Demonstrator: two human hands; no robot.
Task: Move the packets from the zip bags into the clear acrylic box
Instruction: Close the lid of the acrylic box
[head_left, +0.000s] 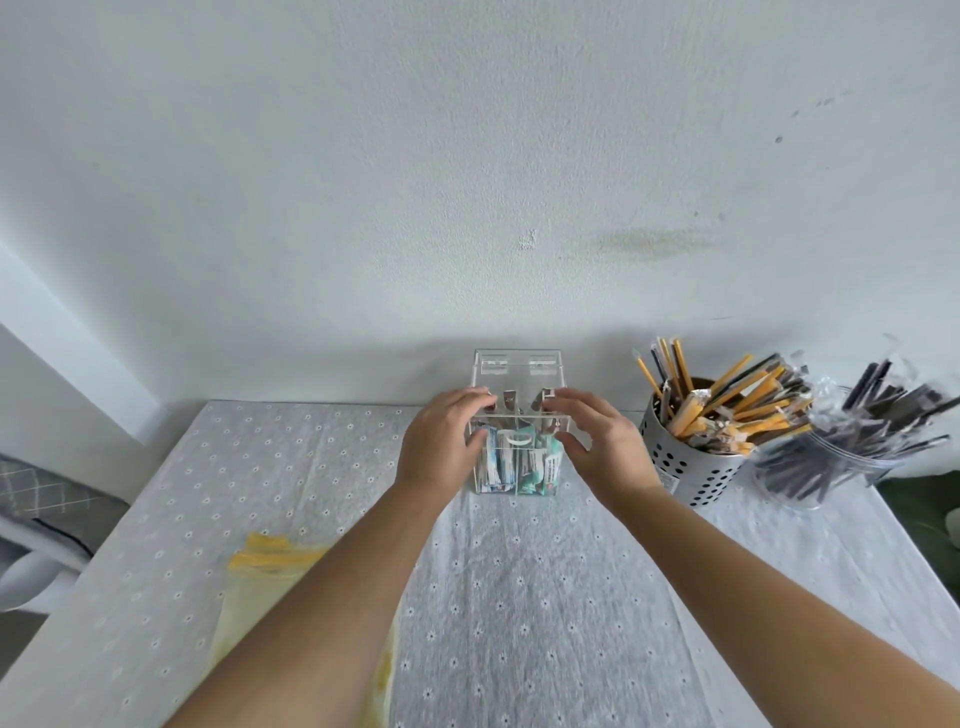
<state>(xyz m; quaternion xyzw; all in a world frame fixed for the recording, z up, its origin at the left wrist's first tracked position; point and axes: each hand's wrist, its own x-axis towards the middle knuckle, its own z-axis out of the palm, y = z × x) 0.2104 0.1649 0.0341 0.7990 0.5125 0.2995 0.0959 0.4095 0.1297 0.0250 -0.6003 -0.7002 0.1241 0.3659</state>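
Clear box (519, 366) at back of table (519, 597), lid up, packets (498, 467) inside (blue, green). Gripping box sides: left hand (441, 449), right hand (605, 449), fingers curled over top edge. Yellow zip bag (270, 566) flat under left arm.

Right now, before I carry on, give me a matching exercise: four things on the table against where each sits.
1 box
2 zip bag
3 metal holder
4 clear cup

A far right, holds dark sticks
B lying flat, near left
C between left hand and right hand
D just right of box, holds yellow sticks

Pairs: 1-C, 2-B, 3-D, 4-A
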